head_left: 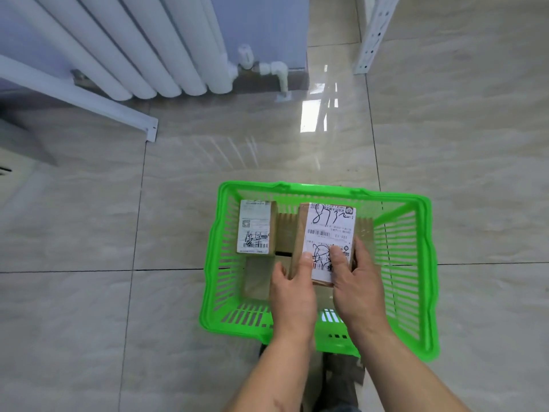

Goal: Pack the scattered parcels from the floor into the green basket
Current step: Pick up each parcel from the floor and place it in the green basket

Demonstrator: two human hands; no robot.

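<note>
The green basket [416, 263] stands on the tiled floor in the lower middle of the head view. A brown cardboard parcel [329, 230] with a white label and black handwriting is above the basket's middle. My left hand [292, 288] grips its near left side, thumb on top. My right hand [353, 281] grips its near right side, thumb on the label. A second labelled parcel [255, 227] lies in the basket's far left part. More brown cardboard [257, 281] lies below it, partly hidden by my left hand.
A white radiator [142, 46] with pipes lines the wall at the upper left. A white rail [89, 99] slants down to the floor beside it. A white perforated post [372, 34] stands at the upper right. My shoes [341, 379] show below the basket.
</note>
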